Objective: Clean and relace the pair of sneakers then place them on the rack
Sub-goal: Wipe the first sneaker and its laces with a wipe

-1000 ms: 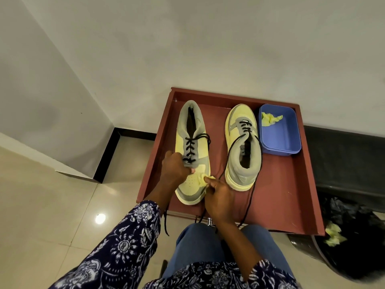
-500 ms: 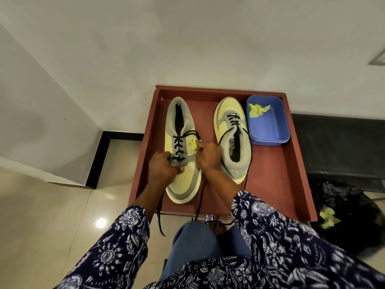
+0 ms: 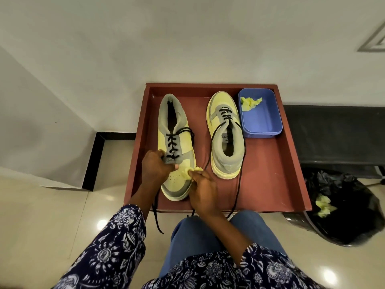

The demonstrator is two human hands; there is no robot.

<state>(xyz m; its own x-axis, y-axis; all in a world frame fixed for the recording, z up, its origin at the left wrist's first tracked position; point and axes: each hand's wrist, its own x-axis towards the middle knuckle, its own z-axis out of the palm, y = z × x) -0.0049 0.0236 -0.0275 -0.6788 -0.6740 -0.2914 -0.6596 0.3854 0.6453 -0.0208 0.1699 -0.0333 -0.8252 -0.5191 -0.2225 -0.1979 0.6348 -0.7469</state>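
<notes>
The cleaning step is in hand, judging by the wipe on the toe. 2 sneakers lie in a red tray (image 3: pixel 291 163) on the floor. The left sneaker (image 3: pixel 177 142) points its toe toward the person; the right sneaker (image 3: pixel 227 134) lies beside it, apart, toe toward the wall.

The left hand (image 3: pixel 155 166) grips the left sneaker at the lower end of its lacing, fingers curled over the near edge, steadying it. The right hand (image 3: pixel 203 189) pinches a crumpled yellow wipe (image 3: pixel 190 172) and presses it on the toe cap, at the side nearer the other shoe.

Both shoes carry black laces (image 3: pixel 173 142) only through the lower eyelets, with long loose ends trailing over the tray's front edge toward the floor. So relacing looks unfinished, and no rack can be made out here.

A blue tub (image 3: pixel 266 124) sits in the tray's far right corner, touching or just beside the right sneaker, with another yellow wipe (image 3: pixel 250 103) inside. A black bin bag (image 3: pixel 343 207) at the right holds used wipes.

The next move likely calls for rubbing across the toe and sole edge while the left hand holds firm, minding the loose lace under the wrist.
</notes>
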